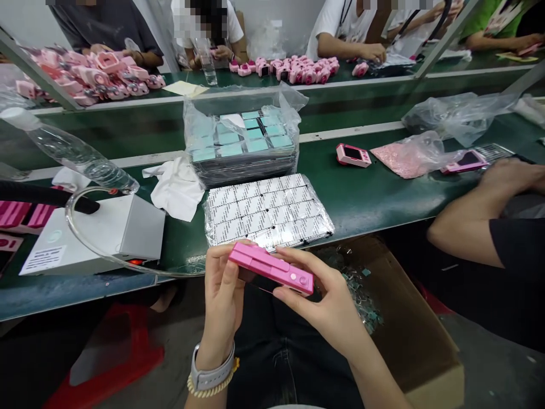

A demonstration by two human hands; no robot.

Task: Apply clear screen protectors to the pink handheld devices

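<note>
A bright pink toy camera (270, 268) is held level above my lap, its narrow side with small buttons facing up. My left hand (223, 289) grips its left end between thumb and fingers. At the other end, my right hand (321, 292) pinches it, with the thumb below and fingers along the far edge. The dark screen side is mostly turned away from view. Just beyond my hands lies a plastic-wrapped sheet of white printed pieces (266, 210). Behind it sits a stack of teal-faced pieces (244, 139) in an open plastic bag.
On the left stand a grey box with a hose (142, 227), a clear bottle (80, 150) and a white cloth (179, 187). Another pink camera (353, 154) and a bag of pink bits (404, 156) lie right. A cardboard box (400, 307) holds scraps beside my lap. A co-worker's arm (472, 221) rests at right.
</note>
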